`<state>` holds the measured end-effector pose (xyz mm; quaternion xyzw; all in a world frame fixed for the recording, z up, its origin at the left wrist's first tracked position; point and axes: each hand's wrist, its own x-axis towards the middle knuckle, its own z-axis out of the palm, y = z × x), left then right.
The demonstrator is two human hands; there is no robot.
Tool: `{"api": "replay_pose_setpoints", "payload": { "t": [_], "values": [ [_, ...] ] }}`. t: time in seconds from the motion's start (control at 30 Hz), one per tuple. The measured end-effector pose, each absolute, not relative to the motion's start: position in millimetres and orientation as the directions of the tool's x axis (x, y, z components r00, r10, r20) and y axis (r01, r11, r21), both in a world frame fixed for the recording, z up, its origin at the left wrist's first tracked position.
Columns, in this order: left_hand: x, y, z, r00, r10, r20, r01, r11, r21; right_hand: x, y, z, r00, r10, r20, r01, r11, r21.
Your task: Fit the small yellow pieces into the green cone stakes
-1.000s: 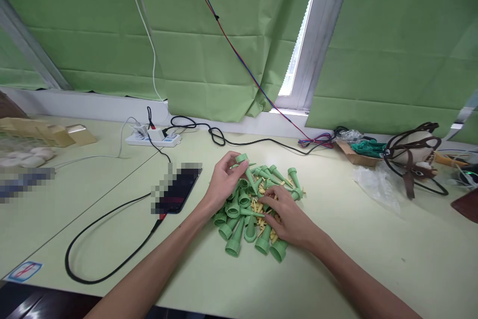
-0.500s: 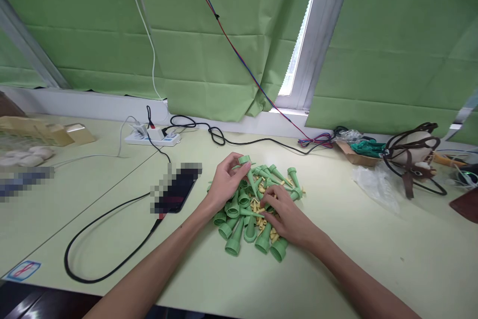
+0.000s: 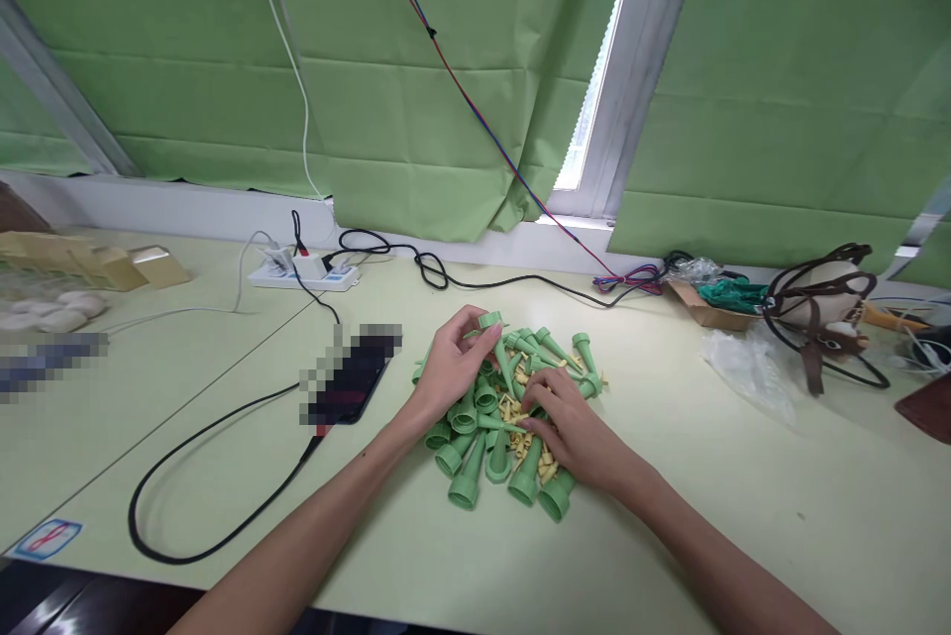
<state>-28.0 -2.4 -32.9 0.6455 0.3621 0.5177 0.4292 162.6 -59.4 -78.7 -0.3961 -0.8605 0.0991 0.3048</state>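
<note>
Upright in my left hand point(image 3: 451, 358) is a green cone-shaped nozzle point(image 3: 502, 358), wide threaded end up and tip pointing down. Thumb and fingers close around it near the top. My right hand point(image 3: 566, 425) reaches into the pile, its thumb and forefinger curled close together over small yellow pieces point(image 3: 512, 407); whether something is pinched there I cannot make out. Around both hands lie several more green nozzles point(image 3: 467, 478), heaped in different directions, with the yellow pieces scattered among them.
Left of the pile lies a black phone point(image 3: 357, 387) with a cable point(image 3: 215, 407) looping across the table point(image 3: 245, 476). A power strip point(image 3: 304, 276) sits by the wall. On the right are a plastic bag point(image 3: 747, 368), a small cardboard box point(image 3: 709, 308) and a strapped bag point(image 3: 824, 303).
My left hand and its nozzle have shifted very slightly right. My right hand has moved a few pixels right over the yellow pieces. The pile looks almost the same.
</note>
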Motion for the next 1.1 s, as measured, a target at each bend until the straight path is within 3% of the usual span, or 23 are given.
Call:
{"api": "replay_pose_setpoints", "payload": {
  "t": [0.37,0.57,0.7,1.1],
  "values": [
    [-27.4,-4.1,-32.4,0.226,0.899,0.374,0.034,-0.391,0.920,173.2,-47.8,-80.3,-0.346,0.742,0.574,0.624,0.639,-0.449],
    [-26.2,-3.6,-36.6,0.314,0.885,0.345,0.005,-0.364,0.931,178.2,-48.0,-75.3,-0.112,0.809,0.577,0.572,0.527,-0.629],
    [-24.9,-5.4,-37.9,0.382,0.862,0.333,0.009,-0.364,0.932,176.6,-49.2,-73.1,-0.029,0.799,0.601,0.537,0.519,-0.664],
    [-23.4,-12.1,-34.8,0.393,0.856,0.334,0.215,-0.439,0.872,175.7,-55.9,-70.4,0.203,0.758,0.620,0.480,0.475,-0.738]
  ]
}}
